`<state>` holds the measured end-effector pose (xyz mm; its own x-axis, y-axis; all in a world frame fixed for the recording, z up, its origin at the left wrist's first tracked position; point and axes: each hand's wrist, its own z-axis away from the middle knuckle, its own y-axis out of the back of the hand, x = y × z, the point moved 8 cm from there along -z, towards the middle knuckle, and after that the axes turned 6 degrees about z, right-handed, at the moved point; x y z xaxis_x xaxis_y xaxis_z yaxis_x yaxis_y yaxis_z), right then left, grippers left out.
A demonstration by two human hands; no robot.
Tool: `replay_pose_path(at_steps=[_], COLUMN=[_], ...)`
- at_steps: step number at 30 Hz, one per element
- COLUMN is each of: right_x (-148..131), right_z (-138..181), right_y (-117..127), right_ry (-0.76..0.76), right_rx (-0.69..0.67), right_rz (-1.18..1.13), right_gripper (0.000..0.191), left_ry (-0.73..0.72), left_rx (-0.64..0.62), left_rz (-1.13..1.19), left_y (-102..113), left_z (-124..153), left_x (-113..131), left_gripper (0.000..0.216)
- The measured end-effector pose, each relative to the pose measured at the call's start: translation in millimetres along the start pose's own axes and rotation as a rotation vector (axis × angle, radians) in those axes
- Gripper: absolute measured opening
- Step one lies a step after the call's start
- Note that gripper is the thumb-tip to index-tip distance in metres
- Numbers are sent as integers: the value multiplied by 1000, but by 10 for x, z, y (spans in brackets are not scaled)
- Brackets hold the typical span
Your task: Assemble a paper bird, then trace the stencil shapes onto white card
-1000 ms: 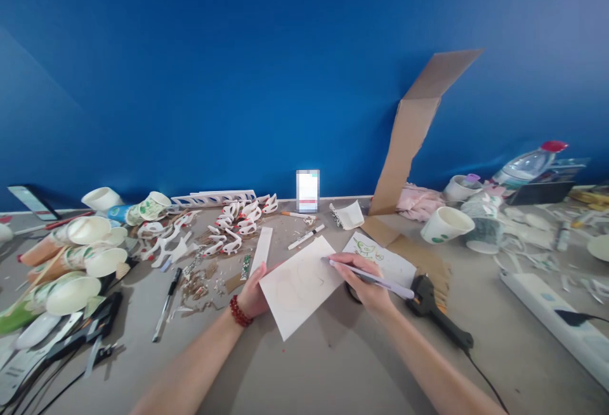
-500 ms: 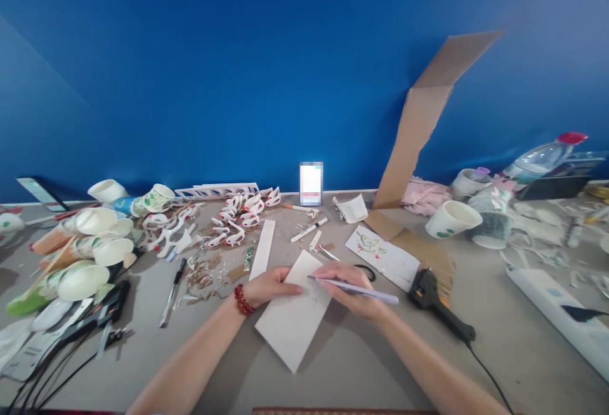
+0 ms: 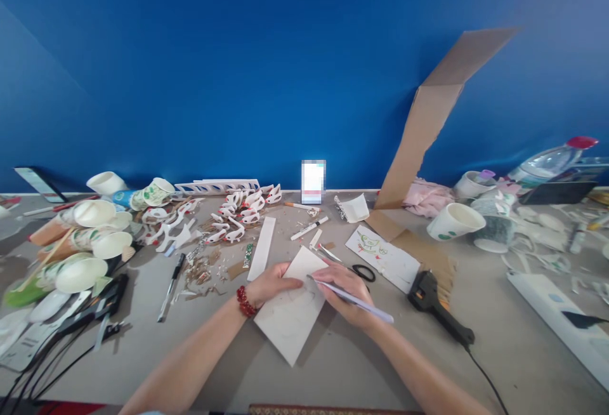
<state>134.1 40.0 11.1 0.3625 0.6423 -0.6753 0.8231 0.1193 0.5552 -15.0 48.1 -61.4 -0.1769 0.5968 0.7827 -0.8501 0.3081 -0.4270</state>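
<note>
My left hand point(image 3: 275, 285), with a red bead bracelet at its wrist, grips the left edge of a white sheet of card point(image 3: 291, 326), thumb on top. Faint drawn lines show on the card. A pale lavender pen point(image 3: 361, 303) is pinched in my right hand point(image 3: 346, 292), its tip on the upper part of the card. Just beyond my right hand lie the black handles of scissors point(image 3: 364, 273), their blades mostly hidden. A white paper strip point(image 3: 261, 249) lies beyond my left hand.
A black glue gun point(image 3: 440, 310) and a sheet with a green bird drawing point(image 3: 380, 256) lie to the right. White bird-shaped cutouts point(image 3: 233, 228) and paper cups point(image 3: 78, 273) crowd the left. A lit phone point(image 3: 313, 181) leans on the blue wall; bent cardboard point(image 3: 419, 129) stands beside it.
The pen has tilted slightly and its tip has shifted a little down the card. Drawn lines and the scissors' handles now show more. The view has shifted slightly.
</note>
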Motion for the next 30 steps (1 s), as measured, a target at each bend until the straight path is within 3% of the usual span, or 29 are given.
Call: replay_pose_path(at_steps=[12, 30], right_x=[76, -46], right_z=[34, -7], right_y=[-57, -118], right_ry=[-8, 26], right_rx=[-18, -48], right_rz=[-4, 104], right_gripper=[16, 16], left_ry=[-34, -74], left_rx=[10, 22], left_rz=[-52, -182], left_y=[16, -7], left_z=[2, 9], left_x=[24, 48], left_gripper=[46, 45])
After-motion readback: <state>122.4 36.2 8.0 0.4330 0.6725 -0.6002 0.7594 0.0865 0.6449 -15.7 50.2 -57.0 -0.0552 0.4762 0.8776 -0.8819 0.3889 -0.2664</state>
